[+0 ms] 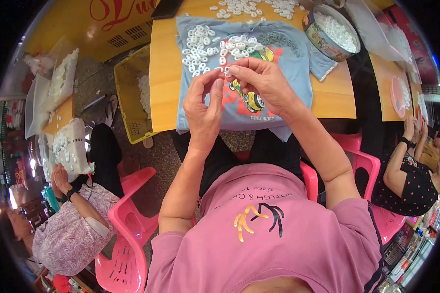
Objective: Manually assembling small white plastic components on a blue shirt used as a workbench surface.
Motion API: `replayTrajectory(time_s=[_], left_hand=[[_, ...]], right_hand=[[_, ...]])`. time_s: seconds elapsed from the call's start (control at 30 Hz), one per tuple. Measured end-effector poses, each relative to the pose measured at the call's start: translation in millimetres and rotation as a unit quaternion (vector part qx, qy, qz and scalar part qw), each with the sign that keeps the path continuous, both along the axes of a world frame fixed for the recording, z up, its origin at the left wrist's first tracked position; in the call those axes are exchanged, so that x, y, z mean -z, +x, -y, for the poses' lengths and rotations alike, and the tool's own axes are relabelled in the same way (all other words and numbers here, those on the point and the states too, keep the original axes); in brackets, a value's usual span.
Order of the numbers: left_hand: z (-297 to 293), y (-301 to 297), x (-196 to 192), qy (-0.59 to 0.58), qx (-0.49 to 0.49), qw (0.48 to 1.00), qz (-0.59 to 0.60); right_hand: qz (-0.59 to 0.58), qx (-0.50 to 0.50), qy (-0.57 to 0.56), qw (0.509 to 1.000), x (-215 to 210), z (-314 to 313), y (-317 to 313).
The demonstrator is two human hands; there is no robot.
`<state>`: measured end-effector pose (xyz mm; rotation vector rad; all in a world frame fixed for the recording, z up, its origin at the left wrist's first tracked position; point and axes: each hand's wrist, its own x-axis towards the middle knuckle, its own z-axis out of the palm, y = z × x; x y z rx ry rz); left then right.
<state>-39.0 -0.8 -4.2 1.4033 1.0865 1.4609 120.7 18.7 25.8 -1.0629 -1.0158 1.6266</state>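
In front of my chest, above a blue-grey printed T-shirt (288, 73) spread on the table, my two hands meet at the fingertips. My right hand (266, 85) is closed in a pinch on a small white oval piece (227, 72). My left hand (204, 105) has its curled fingertips against what looks like a small white piece too; fingers partly hide it. Just beyond them lies a heap of white oval two-holed pieces (239, 45), with more scattered pieces (198, 49) to its left. A pile of tiny dark grey-green parts (281, 42) is at the shirt's far right.
A round tin (318, 36) of white pieces stands at the table's back right. More oval pieces (239, 7) lie along the far edge. A yellow crate (124, 88) is left of the wooden table (164, 93). People sit at both sides, near pink chairs (127, 229).
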Motion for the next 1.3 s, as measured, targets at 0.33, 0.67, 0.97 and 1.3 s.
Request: replayTrajectory(time_s=[0.33,0.67,0.97,1.3], left_hand=[[2.4,10.0,-13.3,-0.139,0.111,0.974,0.14],[11.4,26.9,-11.4,-0.137,0.107,0.974,0.148],[17.2,36.8,-6.1,-0.074,0.135,0.986,0.069],[17.1,39.2,-8.8,-0.164,0.159,0.97,0.079]], right_hand=[[0.07,0.055,0.135,0.987,-6.5,27.9,8.2],[0.059,0.088,0.139,0.985,0.3,45.3,15.8],[0.025,0.114,0.092,0.989,12.1,48.5,27.9],[0.112,0.101,0.131,0.98,10.5,54.7,41.7]])
